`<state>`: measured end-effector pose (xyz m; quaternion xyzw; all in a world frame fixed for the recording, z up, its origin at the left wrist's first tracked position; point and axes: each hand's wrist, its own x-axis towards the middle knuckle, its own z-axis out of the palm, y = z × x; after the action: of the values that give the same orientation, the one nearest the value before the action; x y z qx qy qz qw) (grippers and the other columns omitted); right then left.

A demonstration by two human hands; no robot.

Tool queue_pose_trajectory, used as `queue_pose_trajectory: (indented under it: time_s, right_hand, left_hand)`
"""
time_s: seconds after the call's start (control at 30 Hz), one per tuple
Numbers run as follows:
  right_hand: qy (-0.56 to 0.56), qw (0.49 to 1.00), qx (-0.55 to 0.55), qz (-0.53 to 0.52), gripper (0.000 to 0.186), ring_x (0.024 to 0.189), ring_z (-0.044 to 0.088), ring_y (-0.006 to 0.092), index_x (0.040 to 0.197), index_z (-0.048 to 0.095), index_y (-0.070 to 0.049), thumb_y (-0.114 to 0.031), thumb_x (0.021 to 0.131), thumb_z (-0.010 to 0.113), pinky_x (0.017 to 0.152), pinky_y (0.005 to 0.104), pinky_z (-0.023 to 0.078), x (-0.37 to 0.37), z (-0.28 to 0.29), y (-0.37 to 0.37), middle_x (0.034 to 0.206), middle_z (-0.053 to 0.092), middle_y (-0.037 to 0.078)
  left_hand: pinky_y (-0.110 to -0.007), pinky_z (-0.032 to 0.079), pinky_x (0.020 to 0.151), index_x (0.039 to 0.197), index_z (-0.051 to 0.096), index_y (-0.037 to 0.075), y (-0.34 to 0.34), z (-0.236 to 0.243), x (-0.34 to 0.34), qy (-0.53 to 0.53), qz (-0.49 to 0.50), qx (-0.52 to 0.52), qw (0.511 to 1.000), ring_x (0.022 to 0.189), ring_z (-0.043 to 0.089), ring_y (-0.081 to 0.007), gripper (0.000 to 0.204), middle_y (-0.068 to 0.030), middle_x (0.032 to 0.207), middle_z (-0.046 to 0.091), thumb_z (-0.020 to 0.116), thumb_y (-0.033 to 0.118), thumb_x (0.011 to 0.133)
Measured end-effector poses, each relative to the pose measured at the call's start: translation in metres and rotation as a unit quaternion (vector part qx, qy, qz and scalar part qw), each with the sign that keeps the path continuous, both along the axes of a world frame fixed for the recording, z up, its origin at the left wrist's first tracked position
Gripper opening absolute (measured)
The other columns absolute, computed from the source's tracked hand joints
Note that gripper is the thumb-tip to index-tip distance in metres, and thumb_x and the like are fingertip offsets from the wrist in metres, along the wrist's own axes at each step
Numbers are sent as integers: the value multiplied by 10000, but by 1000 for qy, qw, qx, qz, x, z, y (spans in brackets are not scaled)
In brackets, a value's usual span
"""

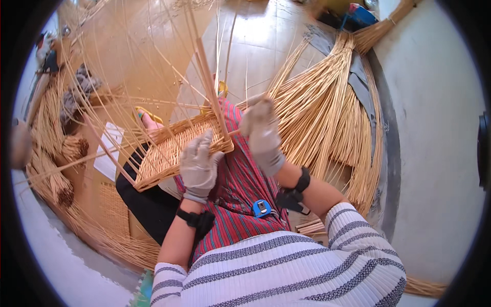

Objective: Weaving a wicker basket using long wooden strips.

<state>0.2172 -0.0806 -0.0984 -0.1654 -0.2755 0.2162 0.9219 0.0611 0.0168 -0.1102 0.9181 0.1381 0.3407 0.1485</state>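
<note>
A shallow rectangular wicker basket [174,146] rests tilted across my lap, with long unwoven canes rising from its edges. My left hand [198,166], in a pale work glove, lies over the near side, its fingers stretched across the woven base and thumb apart. Just beyond the right end of the basket, my right hand [263,132], also gloved, is closed with its fingers curled. A light wicker strand [235,132] runs from the basket's right corner into that hand; the fingertips are slightly blurred.
A large bundle of canes [322,107] fans over the floor at right. More cane bundles [51,169] lie at left, near a white sheet [109,151]. A blue tape measure [262,208] sits on the red striped cloth [232,225] over my lap. At right stands a pale wall [429,128].
</note>
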Motion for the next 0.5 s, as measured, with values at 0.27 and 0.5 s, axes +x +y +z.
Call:
queue_pose_trajectory:
  time_s: [0.27, 0.5]
  right_hand:
    - [-33, 867, -473, -154, 232, 676, 536, 60, 1140, 595, -98, -292, 1017, 622, 562, 211, 439, 117, -7, 8, 832, 611, 3]
    - [-309, 793, -525, -9, 466, 583, 539, 85, 1055, 631, 48, -412, 975, 644, 538, 242, 439, 157, 65, 146, 738, 651, 59]
  left_hand:
    - [-418, 528, 790, 1443, 501, 161, 23, -26, -15, 72, 65, -210, 973, 868, 657, -307, 614, -134, 1008, 678, 731, 119, 876]
    - [-409, 516, 648, 1073, 618, 127, 34, -38, -10, 6, 111, -175, 978, 754, 640, -333, 235, -102, 904, 639, 713, 98, 860]
